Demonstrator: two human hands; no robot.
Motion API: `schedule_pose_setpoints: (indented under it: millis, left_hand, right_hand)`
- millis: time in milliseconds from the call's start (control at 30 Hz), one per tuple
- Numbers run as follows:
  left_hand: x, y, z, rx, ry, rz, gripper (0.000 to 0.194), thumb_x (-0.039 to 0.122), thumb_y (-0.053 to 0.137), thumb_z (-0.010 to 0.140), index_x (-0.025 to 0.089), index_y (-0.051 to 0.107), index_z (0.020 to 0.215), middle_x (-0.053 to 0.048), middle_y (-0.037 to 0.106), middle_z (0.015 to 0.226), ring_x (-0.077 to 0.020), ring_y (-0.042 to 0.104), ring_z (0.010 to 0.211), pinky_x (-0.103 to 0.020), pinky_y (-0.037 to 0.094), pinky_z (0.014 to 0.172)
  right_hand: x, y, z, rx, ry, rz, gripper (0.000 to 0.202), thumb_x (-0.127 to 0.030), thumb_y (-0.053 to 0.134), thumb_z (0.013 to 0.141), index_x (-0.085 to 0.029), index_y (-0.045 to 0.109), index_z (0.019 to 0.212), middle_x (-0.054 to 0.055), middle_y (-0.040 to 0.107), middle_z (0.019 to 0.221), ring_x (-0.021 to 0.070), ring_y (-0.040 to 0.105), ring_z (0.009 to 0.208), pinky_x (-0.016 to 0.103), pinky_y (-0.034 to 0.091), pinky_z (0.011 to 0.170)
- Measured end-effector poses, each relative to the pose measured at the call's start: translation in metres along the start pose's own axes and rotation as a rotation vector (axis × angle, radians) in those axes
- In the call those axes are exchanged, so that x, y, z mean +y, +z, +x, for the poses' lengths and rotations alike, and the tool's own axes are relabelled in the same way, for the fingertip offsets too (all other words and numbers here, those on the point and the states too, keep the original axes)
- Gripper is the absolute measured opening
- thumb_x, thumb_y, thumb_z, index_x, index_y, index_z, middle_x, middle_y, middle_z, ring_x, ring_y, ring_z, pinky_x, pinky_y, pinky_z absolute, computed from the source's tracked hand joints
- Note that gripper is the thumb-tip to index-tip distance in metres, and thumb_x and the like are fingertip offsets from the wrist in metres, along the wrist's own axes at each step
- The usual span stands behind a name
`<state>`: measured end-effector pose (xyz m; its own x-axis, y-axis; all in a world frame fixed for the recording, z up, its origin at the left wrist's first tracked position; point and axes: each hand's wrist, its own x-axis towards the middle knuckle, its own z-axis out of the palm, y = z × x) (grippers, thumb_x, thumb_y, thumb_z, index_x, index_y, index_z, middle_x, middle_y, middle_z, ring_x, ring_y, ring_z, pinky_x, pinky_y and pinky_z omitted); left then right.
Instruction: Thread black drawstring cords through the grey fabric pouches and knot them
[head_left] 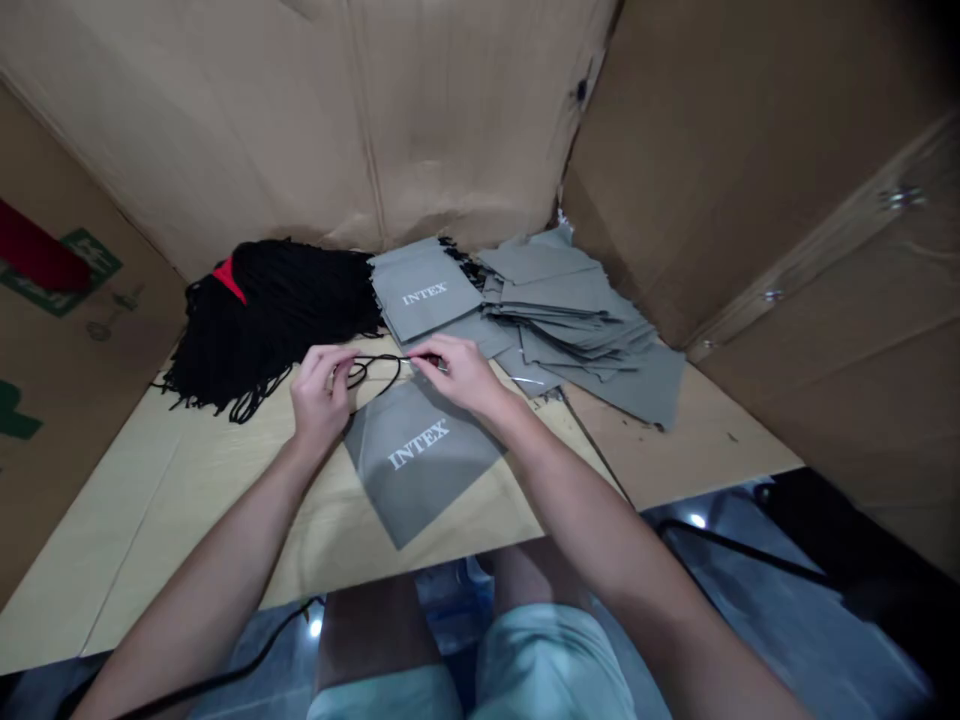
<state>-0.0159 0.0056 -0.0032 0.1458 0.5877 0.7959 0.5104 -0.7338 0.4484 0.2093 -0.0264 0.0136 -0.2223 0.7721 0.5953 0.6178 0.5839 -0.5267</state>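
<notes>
A grey pouch (420,465) with white INTEX lettering lies at an angle near the table's front edge. Above its top end, a thin black cord (396,375) stretches in a loop between my two hands. My left hand (322,388) pinches the cord at the pouch's upper left. At the upper right, my right hand (457,370) pinches the cord's other side, with something small and thin, hard to make out, by its fingertips.
A heap of black cords (292,300) with a red band lies back left. Behind my hands sits a stack of INTEX pouches (426,285), beside a loose pile of grey pouches (592,320). Cardboard walls (465,110) enclose the table (195,480).
</notes>
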Motion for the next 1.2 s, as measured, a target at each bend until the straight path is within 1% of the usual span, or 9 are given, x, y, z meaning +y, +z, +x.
schedule_pose_setpoints:
  millis: [167, 233, 333, 433, 600, 767, 967, 1067, 1200]
  left_hand:
    - [0.0, -0.001, 0.0, -0.086, 0.021, 0.02, 0.018, 0.024, 0.054, 0.091, 0.02, 0.068, 0.099, -0.009, 0.062, 0.096, -0.0206, 0.06, 0.092, -0.035, 0.05, 0.084]
    - [0.001, 0.001, 0.0, -0.146, 0.037, 0.01, 0.019, 0.027, 0.058, 0.089, 0.021, 0.066, 0.104, -0.01, 0.063, 0.1, -0.0224, 0.06, 0.095, -0.037, 0.049, 0.087]
    - [0.005, 0.006, -0.002, -0.27, 0.102, -0.016, 0.028, 0.032, 0.067, 0.083, 0.02, 0.064, 0.108, -0.009, 0.066, 0.103, -0.0234, 0.062, 0.098, -0.036, 0.049, 0.089]
    - [0.011, 0.014, -0.006, -0.356, 0.139, -0.057, 0.034, 0.037, 0.071, 0.079, 0.019, 0.063, 0.107, -0.008, 0.07, 0.101, -0.0215, 0.064, 0.095, -0.033, 0.049, 0.087]
    - [0.012, 0.027, -0.009, -0.345, 0.094, -0.082, 0.021, 0.034, 0.056, 0.091, 0.017, 0.067, 0.097, -0.005, 0.072, 0.094, -0.0163, 0.066, 0.087, -0.028, 0.049, 0.082]
    - [0.003, 0.034, -0.007, -0.435, 0.125, -0.126, 0.02, 0.029, 0.052, 0.093, 0.017, 0.068, 0.094, -0.004, 0.072, 0.087, -0.0153, 0.066, 0.081, -0.027, 0.048, 0.075]
    - [-0.004, 0.038, -0.006, -0.53, 0.068, -0.081, 0.021, 0.03, 0.049, 0.094, 0.019, 0.066, 0.099, -0.004, 0.071, 0.089, -0.0174, 0.066, 0.082, -0.029, 0.047, 0.076]
    - [-0.004, 0.037, -0.007, -0.577, 0.065, -0.084, 0.022, 0.032, 0.048, 0.094, 0.02, 0.066, 0.1, -0.004, 0.071, 0.09, -0.0185, 0.066, 0.082, -0.03, 0.047, 0.076]
    - [-0.003, 0.037, -0.007, -0.595, 0.047, -0.109, 0.022, 0.033, 0.048, 0.094, 0.02, 0.066, 0.1, -0.004, 0.071, 0.091, -0.0188, 0.065, 0.083, -0.03, 0.046, 0.077]
  right_hand:
    - [-0.002, 0.001, 0.0, 0.025, -0.044, -0.052, 0.023, -0.024, 0.046, 0.095, -0.014, 0.067, 0.099, 0.006, 0.065, 0.089, 0.0145, 0.056, 0.075, 0.027, 0.043, 0.075]
    - [-0.002, 0.004, 0.0, -0.012, -0.08, -0.041, 0.025, -0.023, 0.042, 0.097, -0.015, 0.065, 0.101, 0.006, 0.065, 0.094, 0.0161, 0.057, 0.083, 0.029, 0.043, 0.079]
    - [-0.004, 0.007, -0.001, -0.089, -0.118, -0.037, 0.023, -0.024, 0.043, 0.097, -0.017, 0.063, 0.106, 0.006, 0.067, 0.099, 0.0186, 0.058, 0.093, 0.032, 0.043, 0.085]
    - [-0.006, 0.008, -0.004, -0.117, -0.095, -0.004, 0.019, -0.028, 0.05, 0.095, -0.018, 0.061, 0.107, 0.006, 0.068, 0.101, 0.019, 0.061, 0.094, 0.033, 0.045, 0.084]
    - [0.002, 0.007, -0.007, -0.095, -0.016, 0.02, 0.025, -0.041, 0.059, 0.088, -0.017, 0.062, 0.095, 0.003, 0.068, 0.089, 0.0169, 0.062, 0.083, 0.027, 0.046, 0.073]
    - [0.013, -0.001, -0.005, -0.08, 0.011, -0.085, 0.029, -0.045, 0.065, 0.084, -0.017, 0.064, 0.078, 0.002, 0.066, 0.075, 0.0148, 0.058, 0.071, 0.027, 0.044, 0.067]
    - [0.033, -0.012, 0.0, 0.003, 0.055, -0.295, 0.028, -0.044, 0.055, 0.09, -0.018, 0.066, 0.086, 0.006, 0.068, 0.084, 0.0201, 0.06, 0.08, 0.033, 0.048, 0.075]
    - [0.043, -0.013, 0.0, -0.03, 0.111, -0.379, 0.026, -0.041, 0.054, 0.09, -0.019, 0.066, 0.095, 0.009, 0.069, 0.089, 0.0228, 0.061, 0.085, 0.037, 0.048, 0.081]
    - [0.05, -0.013, -0.002, -0.096, 0.161, -0.433, 0.026, -0.038, 0.06, 0.085, -0.019, 0.066, 0.101, 0.01, 0.07, 0.093, 0.0262, 0.062, 0.09, 0.041, 0.048, 0.084]
